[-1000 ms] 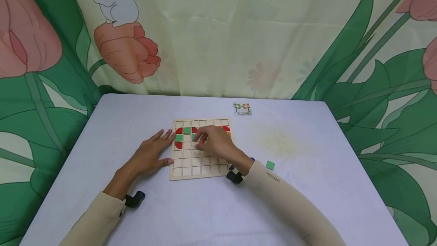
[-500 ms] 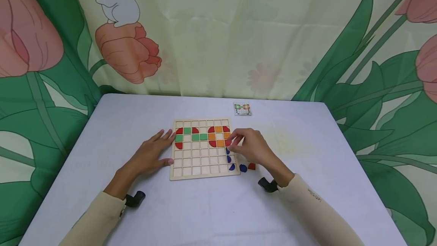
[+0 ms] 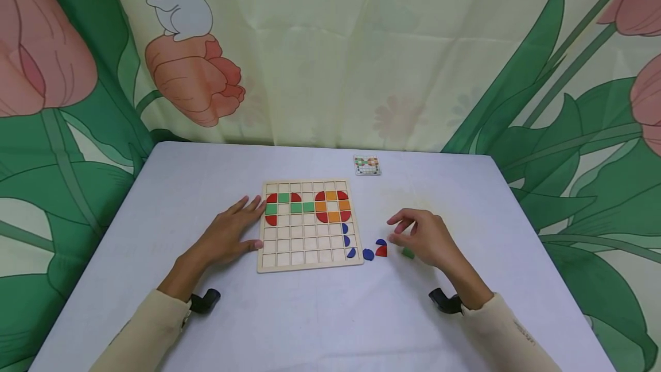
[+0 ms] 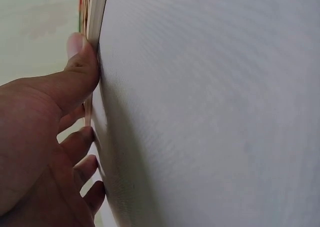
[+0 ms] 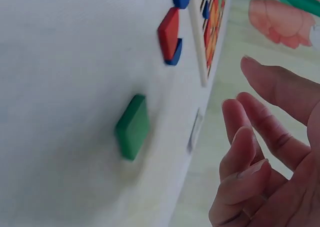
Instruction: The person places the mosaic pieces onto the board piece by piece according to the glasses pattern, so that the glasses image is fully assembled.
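A wooden grid board point(image 3: 303, 243) lies on the table, with red, green, orange and blue pieces set in some of its squares. My left hand point(image 3: 227, 237) rests at the board's left edge, fingers spread; in the left wrist view its thumb point(image 4: 82, 62) touches the board's side. Over the table to the right hovers my right hand point(image 3: 423, 237), fingers loosely bent, nothing between them. Just below it lies a green square piece point(image 5: 134, 128), partly covered by the hand in the head view. Beside the board are a red piece point(image 3: 381, 251) and blue pieces point(image 3: 368, 254).
A small pattern card point(image 3: 367, 165) lies on the white table point(image 3: 289, 326) behind the board's right corner. A patterned cloth point(image 3: 320, 62) hangs behind the table and at both sides.
My right hand has moved from above the board's middle rightward, past its right edge, to the green piece. The orange and red pieces it covered now show. The left hand stays put.
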The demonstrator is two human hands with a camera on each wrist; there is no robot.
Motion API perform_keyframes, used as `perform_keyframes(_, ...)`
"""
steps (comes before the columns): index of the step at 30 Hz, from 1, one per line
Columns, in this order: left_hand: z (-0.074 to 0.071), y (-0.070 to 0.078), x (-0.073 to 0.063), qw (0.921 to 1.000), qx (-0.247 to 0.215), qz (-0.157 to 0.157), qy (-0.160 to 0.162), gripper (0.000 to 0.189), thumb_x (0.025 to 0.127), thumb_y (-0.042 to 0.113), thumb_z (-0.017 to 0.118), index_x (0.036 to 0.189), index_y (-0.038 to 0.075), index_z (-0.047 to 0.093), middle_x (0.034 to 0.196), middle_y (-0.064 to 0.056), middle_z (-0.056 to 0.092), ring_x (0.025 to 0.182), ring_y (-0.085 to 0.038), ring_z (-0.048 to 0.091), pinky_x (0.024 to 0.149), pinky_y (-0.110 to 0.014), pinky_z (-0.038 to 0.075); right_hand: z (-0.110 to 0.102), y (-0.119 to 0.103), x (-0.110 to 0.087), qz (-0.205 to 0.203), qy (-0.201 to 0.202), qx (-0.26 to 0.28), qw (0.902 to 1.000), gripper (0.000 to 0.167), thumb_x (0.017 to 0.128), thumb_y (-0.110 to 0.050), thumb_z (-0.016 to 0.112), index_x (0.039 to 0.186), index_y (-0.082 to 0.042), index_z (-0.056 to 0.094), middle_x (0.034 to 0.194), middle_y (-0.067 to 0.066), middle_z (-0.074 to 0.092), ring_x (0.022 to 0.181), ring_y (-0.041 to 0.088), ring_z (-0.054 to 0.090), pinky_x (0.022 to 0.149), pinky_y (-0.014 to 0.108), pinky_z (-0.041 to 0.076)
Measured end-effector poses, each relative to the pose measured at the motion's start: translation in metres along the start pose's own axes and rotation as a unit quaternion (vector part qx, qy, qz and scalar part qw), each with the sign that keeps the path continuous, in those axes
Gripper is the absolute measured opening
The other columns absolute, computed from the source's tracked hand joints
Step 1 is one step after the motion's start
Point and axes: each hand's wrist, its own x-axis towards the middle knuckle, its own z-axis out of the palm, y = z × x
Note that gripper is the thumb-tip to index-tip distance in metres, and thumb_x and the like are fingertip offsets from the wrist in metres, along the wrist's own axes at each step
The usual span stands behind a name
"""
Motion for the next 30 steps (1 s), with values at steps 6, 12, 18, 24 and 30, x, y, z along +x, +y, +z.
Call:
perform_keyframes(6, -0.001, 0.000, 0.000, 1.0000, -0.003, 0.004, 0.006, 0.101, 0.088, 0.036, 0.087, 0.168, 0.014, 0.031, 0.176, -0.013, 0.026, 0.165, -0.045, 0.016, 0.123, -0.075, 0.026, -0.003, 0.019, -0.008, 0.012, 0.010, -0.025, 0.9996, 0.035, 0.084, -0.022, 0.092, 0.115, -0.017, 0.079, 0.095, 0.003, 0.072, 0.079, 0.022, 0.055, 0.062, 0.031, 0.046)
perform_keyframes(12, -0.001, 0.000, 0.001, 1.0000, -0.002, 0.005, 0.004, 0.101, 0.088, 0.037, 0.087, 0.168, 0.014, 0.031, 0.176, -0.013, 0.026, 0.165, -0.045, 0.017, 0.122, -0.076, 0.027, -0.003, 0.035, -0.015, 0.026, 0.005, -0.056, 0.9981, 0.036, 0.080, -0.022, 0.095, 0.112, -0.017, 0.078, 0.099, 0.005, 0.072, 0.084, 0.022, 0.058, 0.067, 0.032, 0.044)
perform_keyframes(18, 0.000, -0.001, 0.001, 1.0000, -0.002, 0.003, 0.000, 0.101, 0.088, 0.038, 0.086, 0.169, 0.015, 0.030, 0.177, -0.013, 0.025, 0.165, -0.044, 0.016, 0.123, -0.076, 0.027, 0.001, 0.047, -0.017, 0.052, -0.008, -0.065, 0.9965, 0.028, 0.082, -0.023, 0.094, 0.105, -0.018, 0.078, 0.097, 0.003, 0.070, 0.093, 0.022, 0.060, 0.070, 0.032, 0.046)
perform_keyframes(24, 0.001, -0.001, 0.000, 1.0000, 0.001, 0.004, 0.002, 0.101, 0.088, 0.038, 0.087, 0.168, 0.015, 0.031, 0.177, -0.012, 0.026, 0.165, -0.045, 0.017, 0.122, -0.076, 0.027, 0.004, 0.049, -0.013, 0.035, -0.012, -0.053, 0.9979, 0.023, 0.083, -0.019, 0.093, 0.098, -0.020, 0.075, 0.093, 0.001, 0.069, 0.091, 0.022, 0.060, 0.071, 0.031, 0.046)
perform_keyframes(30, 0.001, -0.001, 0.000, 1.0000, 0.001, 0.002, 0.001, 0.101, 0.088, 0.036, 0.087, 0.169, 0.015, 0.030, 0.177, -0.012, 0.025, 0.165, -0.044, 0.016, 0.123, -0.076, 0.026, 0.007, 0.046, -0.007, -0.002, -0.027, 0.005, 0.9996, 0.020, 0.085, -0.009, 0.089, 0.093, -0.020, 0.075, 0.087, 0.001, 0.069, 0.082, 0.021, 0.056, 0.067, 0.028, 0.047)
